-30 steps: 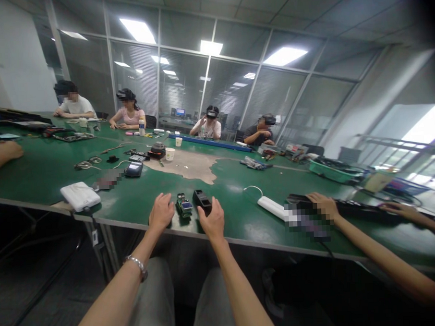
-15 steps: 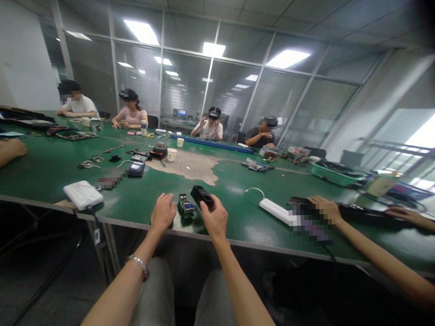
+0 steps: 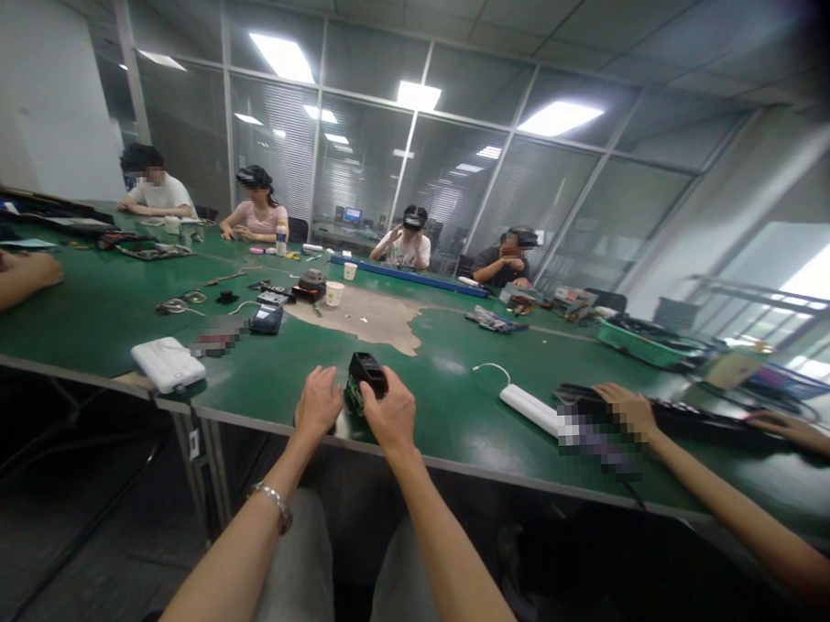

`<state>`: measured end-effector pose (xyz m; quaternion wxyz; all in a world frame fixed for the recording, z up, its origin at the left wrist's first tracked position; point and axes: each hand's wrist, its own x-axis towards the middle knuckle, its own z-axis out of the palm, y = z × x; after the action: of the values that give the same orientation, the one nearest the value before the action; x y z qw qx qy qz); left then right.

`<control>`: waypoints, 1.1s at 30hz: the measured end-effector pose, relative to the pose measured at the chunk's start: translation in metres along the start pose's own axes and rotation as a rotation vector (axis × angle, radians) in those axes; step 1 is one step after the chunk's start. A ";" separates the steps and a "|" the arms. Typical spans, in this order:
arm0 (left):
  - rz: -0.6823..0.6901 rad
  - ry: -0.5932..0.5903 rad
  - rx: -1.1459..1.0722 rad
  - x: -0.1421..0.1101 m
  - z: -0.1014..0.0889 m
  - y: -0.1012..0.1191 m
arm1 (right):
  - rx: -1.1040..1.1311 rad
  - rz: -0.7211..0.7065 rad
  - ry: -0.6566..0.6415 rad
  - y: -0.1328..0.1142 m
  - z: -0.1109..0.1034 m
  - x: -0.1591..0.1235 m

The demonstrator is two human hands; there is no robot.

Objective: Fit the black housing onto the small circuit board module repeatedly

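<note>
My right hand point(image 3: 392, 408) grips a black box-shaped casing point(image 3: 367, 363) near the table's front edge, thumb on the near side. Beneath the casing a small green circuit board assembly point(image 3: 354, 398) shows at its left side; the casing covers most of it. Whether the two are joined, I cannot tell. Just to the left, my left hand point(image 3: 318, 402) rests by the edge with its fingers loosely extended, apart from the casing and holding nothing that I can see.
On the green table point(image 3: 454, 419), a white power bank point(image 3: 168, 363) lies left and a white bar-shaped device point(image 3: 529, 410) right. A co-worker's hand point(image 3: 626, 410) is on a black object at right. Paper cups point(image 3: 334, 293) and electronic parts stand farther back. Several people sit around.
My right hand has moved left and brought the black casing over the circuit board, which was standing uncovered. My left hand stays close by. The view has shifted slightly.
</note>
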<state>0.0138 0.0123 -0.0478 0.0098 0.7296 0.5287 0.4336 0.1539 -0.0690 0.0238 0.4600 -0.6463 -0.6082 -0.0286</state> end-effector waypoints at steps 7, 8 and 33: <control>0.004 0.002 -0.004 0.000 0.001 -0.002 | -0.065 -0.005 -0.038 -0.002 -0.001 0.001; 0.004 0.003 -0.004 0.000 0.002 -0.002 | -0.079 -0.012 -0.049 -0.002 -0.001 0.001; 0.017 -0.003 0.002 0.002 0.005 -0.003 | -0.243 0.126 -0.209 -0.004 0.002 -0.014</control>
<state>0.0149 0.0174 -0.0506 0.0062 0.7347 0.5231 0.4320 0.1465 -0.0791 0.0168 0.3137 -0.7334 -0.6030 -0.0055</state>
